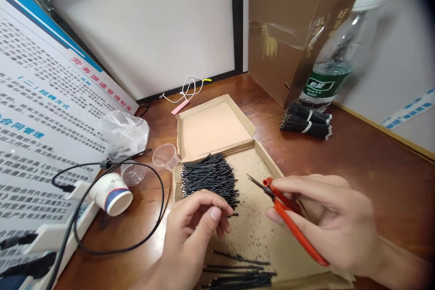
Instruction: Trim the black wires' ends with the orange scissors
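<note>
Over the open cardboard box [251,235], my left hand [199,231] is closed, thumb against forefinger. A short black wire [220,208] is pinched there, with only its end showing; the rest is hidden by my fingers. My right hand [333,222] grips red-handled snips [292,226], whose slender pointed blades [260,183] aim left toward my left hand without touching it. Behind my left hand lies a thick pile of short black wires [209,176]. Several more black wires [241,278] lie in the near part of the box, and tiny dark clippings are scattered over its bottom.
Tied bundles of black wires [306,121] lie by a water bottle [328,72] and a brown carton [282,31]. On the left are a tipped paper cup [112,194], clear plastic cups [165,156], a plastic bag [127,133], a looped black cable [162,199] and a power strip [79,231].
</note>
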### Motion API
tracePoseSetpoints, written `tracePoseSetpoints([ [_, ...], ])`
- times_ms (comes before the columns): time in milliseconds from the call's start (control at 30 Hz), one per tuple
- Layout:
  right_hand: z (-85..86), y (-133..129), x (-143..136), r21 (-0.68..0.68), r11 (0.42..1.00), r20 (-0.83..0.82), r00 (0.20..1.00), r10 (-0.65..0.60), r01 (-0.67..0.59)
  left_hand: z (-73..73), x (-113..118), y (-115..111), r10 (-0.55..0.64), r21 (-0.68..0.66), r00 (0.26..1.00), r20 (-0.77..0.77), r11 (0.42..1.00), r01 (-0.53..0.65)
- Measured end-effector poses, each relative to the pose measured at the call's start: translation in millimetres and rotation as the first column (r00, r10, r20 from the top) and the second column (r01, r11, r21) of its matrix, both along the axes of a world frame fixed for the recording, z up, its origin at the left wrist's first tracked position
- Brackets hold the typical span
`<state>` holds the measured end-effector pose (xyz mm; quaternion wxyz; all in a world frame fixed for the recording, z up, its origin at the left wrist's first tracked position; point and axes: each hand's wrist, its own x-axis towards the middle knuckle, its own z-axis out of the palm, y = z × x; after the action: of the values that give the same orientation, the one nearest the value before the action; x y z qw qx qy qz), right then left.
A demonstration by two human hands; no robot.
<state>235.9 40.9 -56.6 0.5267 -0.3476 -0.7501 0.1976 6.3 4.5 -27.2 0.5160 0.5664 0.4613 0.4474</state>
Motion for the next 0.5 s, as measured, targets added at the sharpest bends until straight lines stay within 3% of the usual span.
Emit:
tracePoseSetpoints([
  [100, 3.5, -5, 2, -0.003, 1.0, -0.057, 0.998, 0.01, -0.01, 2.9, -4, -3, -0.008, 0.018, 1.0, 0.006, 1.0, 0.008],
  [267, 5.8, -11, -1, -0.03, 0.993, 0.067, 0.991, 0.114, -0.112, 9.2, -8, -4, -0.003, -0.049, 1.0, 0.0, 0.999, 0.003],
  [500, 1.3, -11, -6, -0.066, 0.994, 0.163, 0.982, 0.098, -0.088, 14.5, -13, 4, 0.058, -0.155, 0.998, -0.002, 0.986, -0.057],
])
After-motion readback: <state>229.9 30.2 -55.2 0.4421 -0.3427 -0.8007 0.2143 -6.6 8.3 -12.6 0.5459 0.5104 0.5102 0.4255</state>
